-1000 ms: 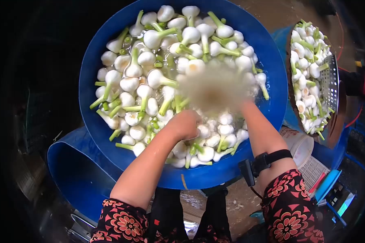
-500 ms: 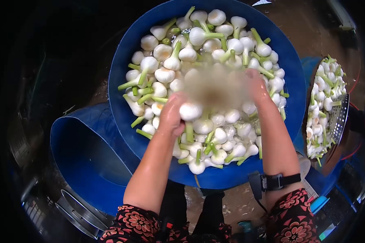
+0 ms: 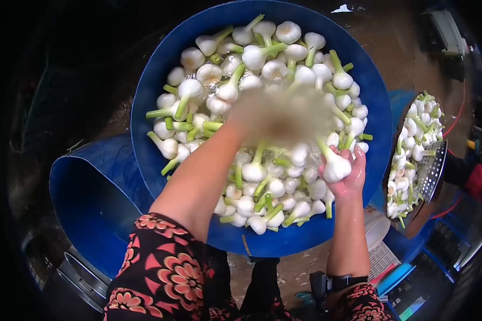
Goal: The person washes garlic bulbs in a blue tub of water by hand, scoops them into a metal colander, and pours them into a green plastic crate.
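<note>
A round blue tub [image 3: 377, 85] holds water and many white garlic bulbs [image 3: 253, 172] with short green stems. My right hand [image 3: 353, 170] is palm up at the tub's right side, its fingers curled around a garlic bulb [image 3: 337, 168] whose stem points up and left. Across the middle of the tub reaches my left hand [image 3: 242, 119], of which only the wrist end shows. A blurred patch covers its fingers, so what they touch is hidden.
To the right stands a heap of garlic bulbs [image 3: 415, 131] with a perforated metal strainer [image 3: 432, 170]. A second blue container [image 3: 96, 198] lies at the lower left, above a metal pot [image 3: 83, 278]. Part of another person in red [image 3: 479, 184] shows at the far right.
My left hand has moved up and right into the blurred patch, away from the bulb beside it. My right hand has come down toward me, turned palm up, and now holds a garlic bulb.
</note>
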Motion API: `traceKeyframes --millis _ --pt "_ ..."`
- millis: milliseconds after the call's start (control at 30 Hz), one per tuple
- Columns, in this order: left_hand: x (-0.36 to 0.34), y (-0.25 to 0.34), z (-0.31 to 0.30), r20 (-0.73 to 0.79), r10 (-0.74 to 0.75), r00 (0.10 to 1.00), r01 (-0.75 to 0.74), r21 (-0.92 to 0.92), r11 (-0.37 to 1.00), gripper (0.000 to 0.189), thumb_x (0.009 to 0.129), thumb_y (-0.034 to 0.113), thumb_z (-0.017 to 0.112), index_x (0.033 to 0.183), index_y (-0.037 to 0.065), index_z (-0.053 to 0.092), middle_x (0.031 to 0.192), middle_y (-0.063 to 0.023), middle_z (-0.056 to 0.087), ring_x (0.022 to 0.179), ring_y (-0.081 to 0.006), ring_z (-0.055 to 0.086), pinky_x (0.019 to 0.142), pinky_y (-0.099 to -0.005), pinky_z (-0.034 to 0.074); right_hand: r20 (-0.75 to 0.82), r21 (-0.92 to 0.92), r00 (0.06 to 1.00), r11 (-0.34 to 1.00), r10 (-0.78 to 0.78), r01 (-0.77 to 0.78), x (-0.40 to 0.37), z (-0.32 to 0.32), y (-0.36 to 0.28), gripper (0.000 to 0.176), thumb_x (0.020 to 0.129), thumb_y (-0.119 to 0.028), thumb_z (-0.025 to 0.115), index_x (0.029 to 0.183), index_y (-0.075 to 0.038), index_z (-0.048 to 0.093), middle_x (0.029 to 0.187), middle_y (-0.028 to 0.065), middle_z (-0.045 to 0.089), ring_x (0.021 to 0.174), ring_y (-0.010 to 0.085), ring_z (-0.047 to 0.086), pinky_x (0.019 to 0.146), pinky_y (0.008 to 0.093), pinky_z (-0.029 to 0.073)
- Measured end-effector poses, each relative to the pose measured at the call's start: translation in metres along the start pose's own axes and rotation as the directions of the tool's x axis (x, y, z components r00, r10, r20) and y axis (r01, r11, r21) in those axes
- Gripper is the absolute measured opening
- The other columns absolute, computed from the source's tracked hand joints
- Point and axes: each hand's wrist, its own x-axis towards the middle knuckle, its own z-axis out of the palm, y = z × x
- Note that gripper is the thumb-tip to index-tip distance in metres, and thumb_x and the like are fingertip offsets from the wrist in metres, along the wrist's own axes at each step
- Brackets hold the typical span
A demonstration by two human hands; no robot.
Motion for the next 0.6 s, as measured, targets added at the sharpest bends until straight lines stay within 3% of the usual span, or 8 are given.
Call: traceKeyframes --millis 33,100,167,267,333,433,533,600 --pt "0.003 -0.016 0.017 -0.007 0.001 1.000 -0.001 0.009 1.000 0.042 0.069 0.024 0.060 0.106 0.006 0.054 0.110 -0.0125 0.052 0.092 -0.0246 0.056 0.081 -0.0347 0.044 -0.043 -0.127 0.997 0.990 -0.063 0.057 0.006 -0.001 -0.007 0.014 0.080 -0.021 0.053 0.085 -0.008 0.051 0.080 0.0073 0.054 0.073 0.0239 0.056 0.055 0.0409 0.048" --pt "0.001 -0.057 0.063 -0.696 0.217 0.684 -0.421 -0.134 0.897 0.039 0.073 0.022 0.060 0.106 0.006 0.050 0.109 -0.0133 0.051 0.084 -0.0232 0.058 0.076 -0.0328 0.046 0.009 -0.472 0.983 0.866 -0.184 0.166 0.029 0.028 -0.022 0.019 0.080 -0.016 0.054 0.093 -0.003 0.052 0.086 0.0085 0.054 0.075 0.0191 0.055 0.061 0.0347 0.048" --pt "-0.039 -0.071 0.076 -0.479 -0.149 0.865 -0.377 -0.817 0.437 0.038 0.080 0.022 0.055 0.113 0.008 0.043 0.109 -0.0148 0.049 0.079 -0.0242 0.058 0.072 -0.0328 0.048 0.336 -0.721 0.924 0.581 -0.183 0.377 0.054 0.105 -0.021 0.045 0.077 -0.014 0.055 0.117 0.003 0.042 0.092 0.0091 0.054 0.081 0.0144 0.052 0.073 0.0245 0.044" --pt "-0.096 -0.068 0.081 -0.230 -0.406 0.885 -0.366 -0.881 -0.299 0.040 0.087 0.029 0.042 0.122 0.013 0.033 0.107 -0.0151 0.050 0.080 -0.0273 0.058 0.071 -0.0365 0.049 0.653 -0.629 0.756 -0.590 -0.049 0.506 0.114 0.183 0.019 0.048 0.072 -0.015 0.052 0.119 -0.008 0.043 0.117 0.0138 0.046 0.101 0.0314 0.050 0.082 0.0352 0.042" --pt "-0.113 -0.083 0.099 -0.190 -0.384 0.903 -0.381 -0.767 -0.516 0.041 0.088 0.035 0.035 0.123 0.014 0.033 0.104 -0.0165 0.051 0.082 -0.0287 0.057 0.074 -0.0393 0.049 0.309 -0.694 0.950 -0.692 -0.037 0.199 0.129 0.203 0.062 0.044 0.074 -0.014 0.048 0.118 -0.009 0.042 0.120 0.0104 0.042 0.102 0.0306 0.050 0.083 0.0380 0.042" --pt "-0.130 -0.092 0.108 -0.197 -0.451 0.870 -0.442 -0.716 -0.540 0.041 0.088 0.035 0.038 0.123 0.015 0.033 0.106 -0.0160 0.051 0.088 -0.0303 0.055 0.078 -0.0409 0.046 0.299 -0.696 0.938 -0.712 -0.176 0.088 0.171 0.176 0.113 0.044 0.076 -0.017 0.049 0.117 -0.008 0.040 0.120 0.0130 0.040 0.102 0.0298 0.050 0.085 0.0400 0.041" --pt "-0.134 -0.099 0.104 -0.215 -0.466 0.858 -0.469 -0.698 -0.541 0.039 0.089 0.033 0.036 0.122 0.012 0.034 0.113 -0.0128 0.048 0.100 -0.0287 0.051 0.085 -0.0404 0.043 0.282 -0.732 0.942 -0.675 -0.182 0.089 0.180 0.148 0.120 0.046 0.074 -0.019 0.053 0.117 -0.006 0.040 0.115 0.0149 0.045 0.099 0.0297 0.051 0.084 0.0383 0.042" --pt "-0.129 -0.108 0.105 -0.225 -0.464 0.857 -0.451 -0.762 -0.464 0.038 0.089 0.029 0.038 0.122 0.009 0.035 0.114 -0.0110 0.048 0.102 -0.0247 0.050 0.088 -0.0387 0.041 0.476 -0.645 0.877 -0.653 0.061 0.396 0.236 0.067 0.120 0.049 0.073 -0.018 0.057 0.117 -0.004 0.040 0.109 0.0154 0.050 0.098 0.0289 0.052 0.083 0.0363 0.042"
